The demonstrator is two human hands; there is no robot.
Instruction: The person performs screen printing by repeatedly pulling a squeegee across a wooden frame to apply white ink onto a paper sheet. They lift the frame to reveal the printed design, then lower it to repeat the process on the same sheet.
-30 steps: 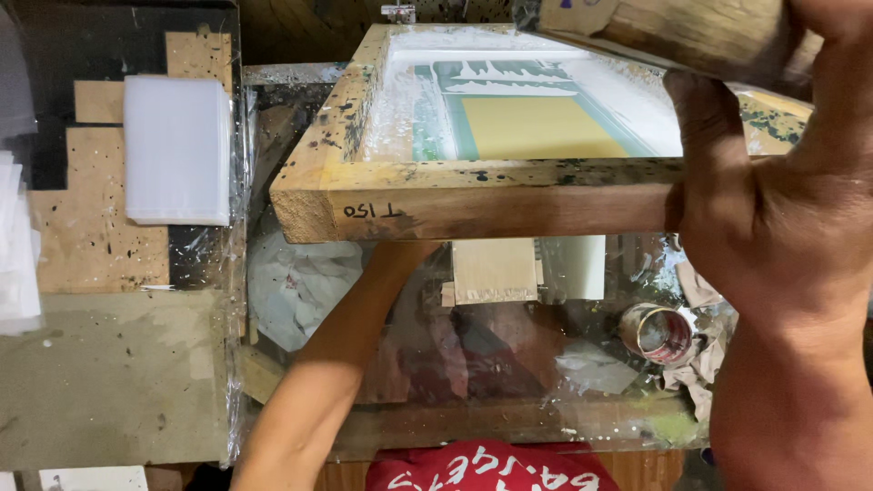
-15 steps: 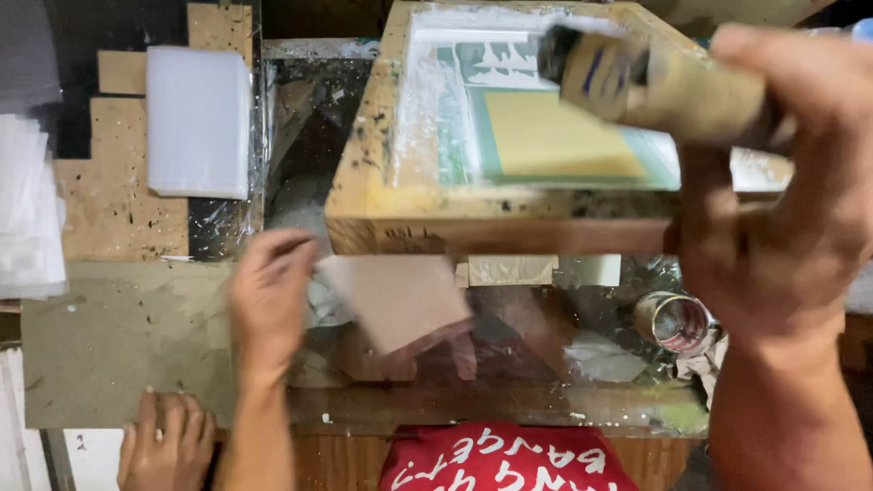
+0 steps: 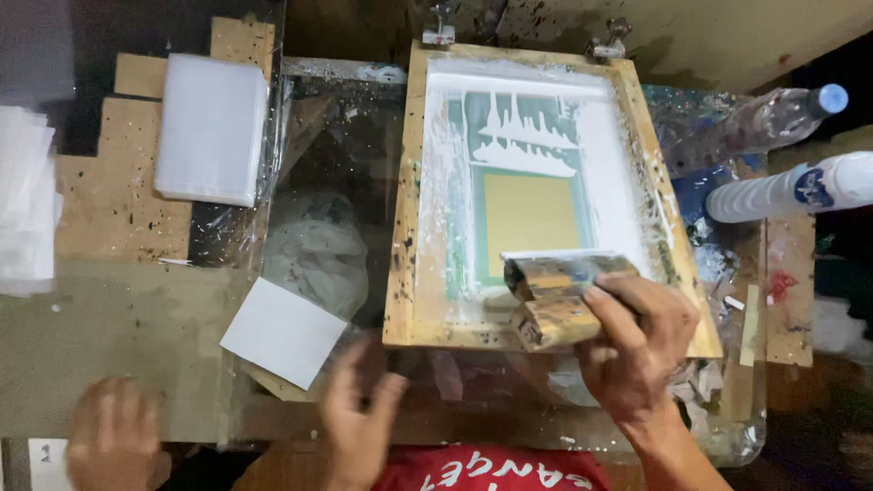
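Note:
A wooden screen-printing frame point(image 3: 405, 227) lies flat on the bench, its mesh smeared with white ink around a green and yellow stencil point(image 3: 527, 214). My right hand point(image 3: 632, 350) grips a paint-caked squeegee point(image 3: 559, 291) that rests on the near part of the mesh. My left hand point(image 3: 359, 414) is blurred just in front of the frame's near left corner, fingers apart and holding nothing. A white printed sheet point(image 3: 284, 332) lies tilted on the bench just left of that hand.
Another person's hand point(image 3: 114, 436) rests at the bottom left edge. A stack of white sheets point(image 3: 211, 127) sits at the back left, more white sheets point(image 3: 25, 200) at the far left. Two plastic bottles point(image 3: 787, 186) lie on the right. Clamps point(image 3: 438, 35) hold the frame's far edge.
The frame has come down from raised to flat. My right hand brought the squeegee onto the mesh. My left hand drew a sheet out from underneath and let it go at the left.

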